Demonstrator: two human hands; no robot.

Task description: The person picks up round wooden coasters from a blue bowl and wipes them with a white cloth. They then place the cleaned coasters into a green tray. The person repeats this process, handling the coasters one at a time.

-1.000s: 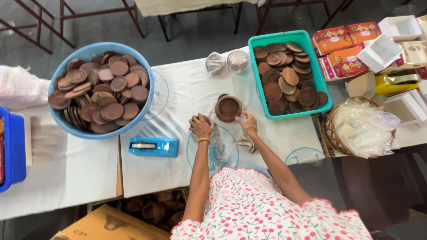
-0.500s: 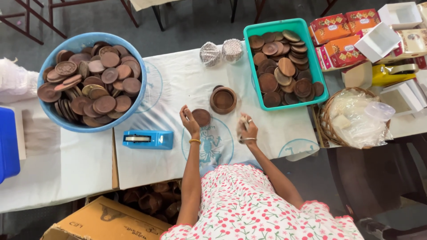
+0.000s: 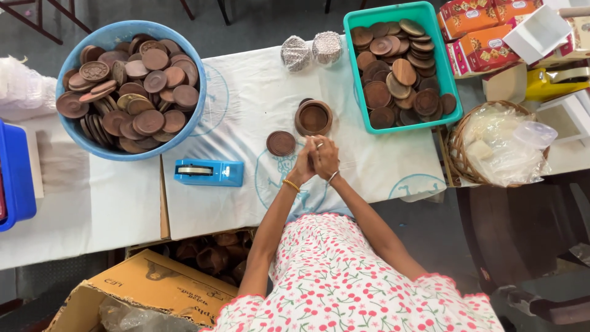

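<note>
The brown clay disc [image 3: 281, 143] lies flat on the white cloth [image 3: 246, 104], just to the left of the person's joined hands and apart from them. A round clay cup [image 3: 314, 118] stands just beyond the fingertips. The left hand [image 3: 304, 165] and right hand [image 3: 326, 158] are pressed together over the cloth, fingers folded around each other; whether they enclose anything small cannot be told. The disc looks stiff, thin and probably brittle, light enough for one hand, with a matte face that should not slip. It would likely be best pinched at its rim, thumb on one edge and fingers opposite, not pressed at the centre. Further left of the hands sits a blue tape dispenser [image 3: 209, 173]; more discs fill the blue basin [image 3: 184, 38] and the green tray [image 3: 445, 80].
</note>
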